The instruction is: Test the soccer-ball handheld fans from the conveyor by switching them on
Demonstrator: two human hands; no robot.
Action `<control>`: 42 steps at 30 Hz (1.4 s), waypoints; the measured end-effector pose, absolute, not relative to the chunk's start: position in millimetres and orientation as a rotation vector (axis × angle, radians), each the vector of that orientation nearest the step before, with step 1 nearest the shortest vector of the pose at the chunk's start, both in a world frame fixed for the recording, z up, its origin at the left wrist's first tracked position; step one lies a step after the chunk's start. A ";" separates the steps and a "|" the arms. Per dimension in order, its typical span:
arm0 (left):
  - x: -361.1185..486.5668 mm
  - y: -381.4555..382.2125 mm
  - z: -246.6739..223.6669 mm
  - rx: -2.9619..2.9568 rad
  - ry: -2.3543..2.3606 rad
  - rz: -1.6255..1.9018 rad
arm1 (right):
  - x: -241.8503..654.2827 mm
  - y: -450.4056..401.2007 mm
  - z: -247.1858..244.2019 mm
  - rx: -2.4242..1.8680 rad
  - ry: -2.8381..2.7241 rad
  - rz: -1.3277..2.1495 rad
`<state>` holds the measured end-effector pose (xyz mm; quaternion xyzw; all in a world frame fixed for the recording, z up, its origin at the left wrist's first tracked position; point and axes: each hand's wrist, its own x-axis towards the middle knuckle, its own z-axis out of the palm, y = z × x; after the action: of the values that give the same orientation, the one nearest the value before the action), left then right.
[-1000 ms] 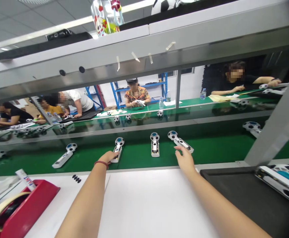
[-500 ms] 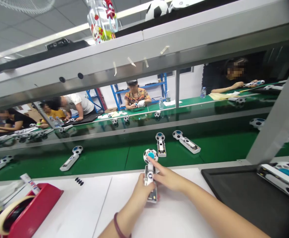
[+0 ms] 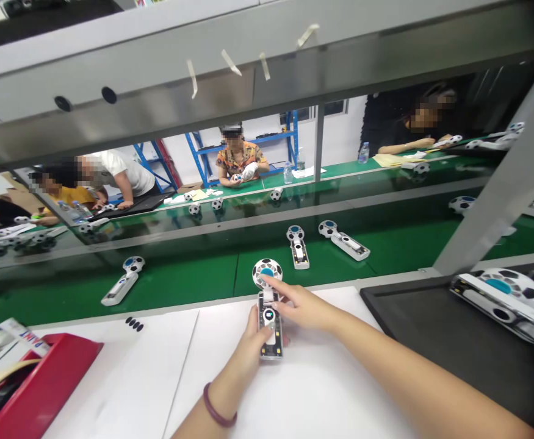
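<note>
A handheld fan [image 3: 269,323] with a football-patterned round head and an opened handle showing a circuit board lies on the white work surface [image 3: 321,396]. My left hand [image 3: 248,347] grips its handle from below. My right hand [image 3: 298,306] lies across the neck, with fingertips reaching toward the head. The fan's head [image 3: 267,272] overhangs the edge of the green conveyor belt [image 3: 193,277]. More such fans lie on the belt, including one [image 3: 298,247] just beyond my hands.
A black tray [image 3: 408,329] at the right holds stacked fans [image 3: 500,303]. A red tape dispenser [image 3: 42,381] stands at the left, with small black pads [image 3: 133,324] nearby. A steel beam [image 3: 157,79] spans overhead. Co-workers sit across the belt, handling similar items.
One second ago both my hands were reaching over the belt. Now the fan has come off the belt toward me, held by both hands. The view has tilted slightly.
</note>
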<state>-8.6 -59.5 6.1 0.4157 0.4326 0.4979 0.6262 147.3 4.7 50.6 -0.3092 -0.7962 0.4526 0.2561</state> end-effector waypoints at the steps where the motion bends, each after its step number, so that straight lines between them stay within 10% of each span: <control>1: -9.0 -59.3 6.8 0.922 0.970 1.150 | 147.3 3.3 52.4 -0.834 -2.177 1.191; 42: -17.7 -55.3 -1.5 1.016 0.804 1.010 | 151.3 5.5 48.4 -0.758 -2.377 0.860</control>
<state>-17.7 -55.3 -1.5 0.4528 0.3583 0.4502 0.6811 151.3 5.5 48.4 -0.2784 -0.8723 0.3158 0.2487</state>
